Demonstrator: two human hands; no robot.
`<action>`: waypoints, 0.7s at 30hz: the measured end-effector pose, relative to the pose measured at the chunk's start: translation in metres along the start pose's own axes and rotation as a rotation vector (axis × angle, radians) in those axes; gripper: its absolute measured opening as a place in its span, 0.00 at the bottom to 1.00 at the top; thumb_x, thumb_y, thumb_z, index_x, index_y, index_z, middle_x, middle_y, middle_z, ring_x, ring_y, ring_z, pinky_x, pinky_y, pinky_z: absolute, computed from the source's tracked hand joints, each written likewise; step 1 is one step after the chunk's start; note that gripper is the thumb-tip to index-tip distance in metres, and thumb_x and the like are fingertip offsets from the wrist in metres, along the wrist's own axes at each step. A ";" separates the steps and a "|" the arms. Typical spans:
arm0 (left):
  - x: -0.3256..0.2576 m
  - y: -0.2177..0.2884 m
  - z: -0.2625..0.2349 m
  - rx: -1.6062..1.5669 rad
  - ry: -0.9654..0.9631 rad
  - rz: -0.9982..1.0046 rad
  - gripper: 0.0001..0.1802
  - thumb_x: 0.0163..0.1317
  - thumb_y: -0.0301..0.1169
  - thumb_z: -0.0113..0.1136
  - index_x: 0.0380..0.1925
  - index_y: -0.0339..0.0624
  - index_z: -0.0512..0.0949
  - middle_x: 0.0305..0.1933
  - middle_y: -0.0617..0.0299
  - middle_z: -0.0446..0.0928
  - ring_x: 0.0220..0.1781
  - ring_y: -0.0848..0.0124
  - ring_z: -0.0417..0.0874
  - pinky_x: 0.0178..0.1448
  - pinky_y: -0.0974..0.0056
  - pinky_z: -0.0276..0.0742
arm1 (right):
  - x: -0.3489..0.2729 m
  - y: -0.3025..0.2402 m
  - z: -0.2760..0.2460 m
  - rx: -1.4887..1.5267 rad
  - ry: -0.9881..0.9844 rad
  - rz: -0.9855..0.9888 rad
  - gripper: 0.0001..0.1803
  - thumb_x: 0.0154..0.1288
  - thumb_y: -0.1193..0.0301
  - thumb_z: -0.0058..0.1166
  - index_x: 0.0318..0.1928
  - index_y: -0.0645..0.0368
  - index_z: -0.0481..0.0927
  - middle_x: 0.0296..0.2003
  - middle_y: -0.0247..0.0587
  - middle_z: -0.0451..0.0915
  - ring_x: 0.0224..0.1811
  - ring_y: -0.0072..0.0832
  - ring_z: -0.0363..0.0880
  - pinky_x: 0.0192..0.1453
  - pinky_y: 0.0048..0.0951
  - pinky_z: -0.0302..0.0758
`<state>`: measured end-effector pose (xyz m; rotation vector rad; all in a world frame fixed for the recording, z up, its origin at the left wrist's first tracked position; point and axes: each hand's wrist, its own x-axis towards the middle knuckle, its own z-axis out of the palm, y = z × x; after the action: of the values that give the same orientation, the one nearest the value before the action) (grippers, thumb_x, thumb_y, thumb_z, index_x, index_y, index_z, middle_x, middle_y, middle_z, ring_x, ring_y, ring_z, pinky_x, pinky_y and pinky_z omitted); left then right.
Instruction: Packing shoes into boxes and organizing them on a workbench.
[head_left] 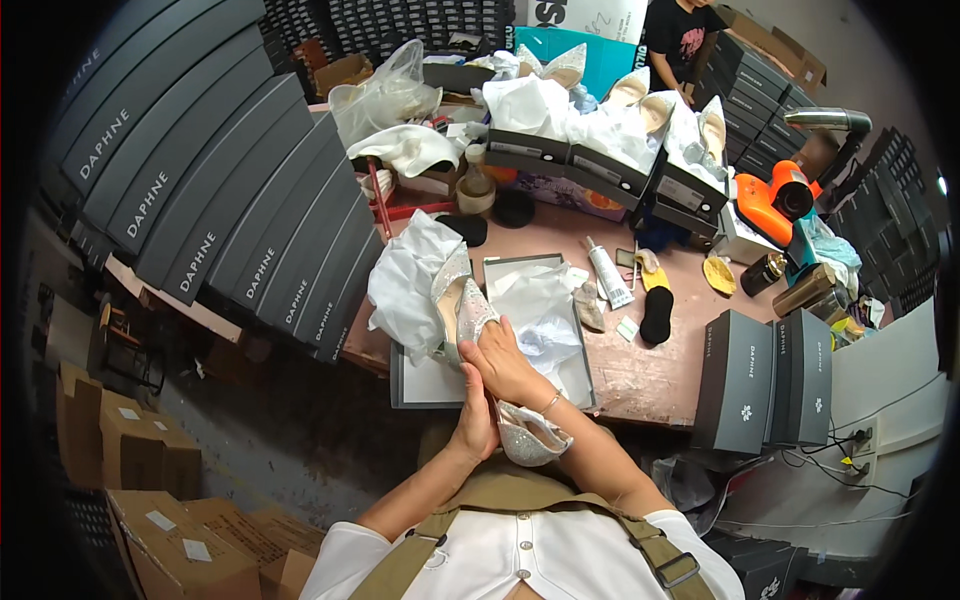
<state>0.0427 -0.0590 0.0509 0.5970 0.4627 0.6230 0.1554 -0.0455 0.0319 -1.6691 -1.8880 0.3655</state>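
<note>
White shirt (475, 555) and tan straps lay nearest the camera in the head view, and beyond them both hands met above the near edge of an open grey box (402, 388) on the pink table (650, 385). The right hand (502, 362) was closed around the heel end of the upper shoe (478, 308), a glittery pointed one, with crumpled white paper (408, 275) against its far side. The left hand (475, 422) came up just beside the lower shoe (530, 445), which hung beneath the right wrist; its fingers were hidden, so whether it gripped that shoe could not be told. By the look of it, the step in hand was handling the pair over the box; the next move seemed to call for a steady hold on both shoes and care not to scrape the glitter
</note>
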 end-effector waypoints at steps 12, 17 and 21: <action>0.035 0.017 -0.062 -0.120 0.166 -0.090 0.37 0.67 0.65 0.34 0.49 0.39 0.69 0.46 0.57 0.74 0.48 0.65 0.77 0.57 0.57 0.74 | -0.025 -0.035 0.018 0.031 -0.084 0.074 0.32 0.68 0.48 0.42 0.43 0.73 0.72 0.41 0.58 0.72 0.53 0.51 0.67 0.65 0.53 0.52; 0.019 0.020 -0.048 0.067 0.245 0.008 0.40 0.65 0.67 0.33 0.60 0.43 0.64 0.44 0.57 0.74 0.47 0.64 0.78 0.54 0.56 0.77 | -0.039 -0.036 -0.001 0.275 -0.180 0.006 0.31 0.70 0.51 0.41 0.52 0.71 0.70 0.51 0.60 0.70 0.58 0.50 0.64 0.66 0.50 0.53; 0.021 0.014 -0.045 0.045 0.127 -0.016 0.40 0.67 0.65 0.33 0.62 0.41 0.62 0.45 0.55 0.74 0.44 0.64 0.79 0.50 0.55 0.79 | -0.083 -0.034 -0.025 0.411 -0.204 -0.114 0.31 0.72 0.52 0.39 0.61 0.68 0.66 0.63 0.58 0.64 0.70 0.47 0.55 0.72 0.46 0.50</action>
<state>0.0271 -0.0189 0.0219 0.5978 0.6017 0.6386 0.1461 -0.1358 0.0500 -1.2846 -1.8820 0.8408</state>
